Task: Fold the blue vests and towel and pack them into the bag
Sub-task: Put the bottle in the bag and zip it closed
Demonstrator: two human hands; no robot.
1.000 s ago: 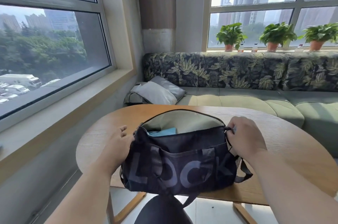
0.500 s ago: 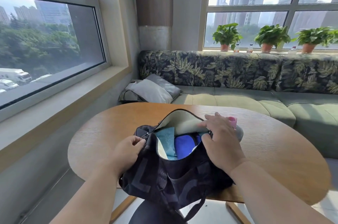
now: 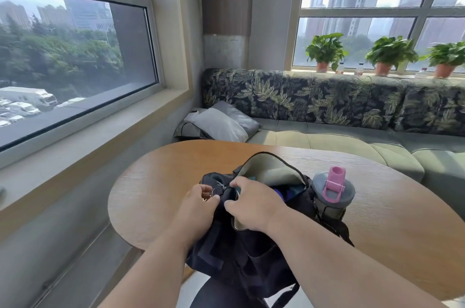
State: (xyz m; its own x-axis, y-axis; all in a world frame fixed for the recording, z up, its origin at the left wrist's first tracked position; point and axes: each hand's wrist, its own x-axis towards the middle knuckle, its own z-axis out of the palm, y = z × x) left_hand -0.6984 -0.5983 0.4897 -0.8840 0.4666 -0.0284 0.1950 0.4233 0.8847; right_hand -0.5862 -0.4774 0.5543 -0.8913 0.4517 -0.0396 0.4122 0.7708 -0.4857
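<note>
On the round wooden counter (image 3: 156,197), both hands pinch the black fabric bag (image 3: 254,255) at its left zipper end: left hand (image 3: 201,200), right hand (image 3: 251,204).

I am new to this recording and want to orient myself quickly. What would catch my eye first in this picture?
First, both hands at the left end of the open dark fabric bag on the round wooden table: the left hand pinches a small metal ring, the right hand grips the fabric beside it. Next, the grey bottle with a pink spout, upright at the bag's right end.
</note>
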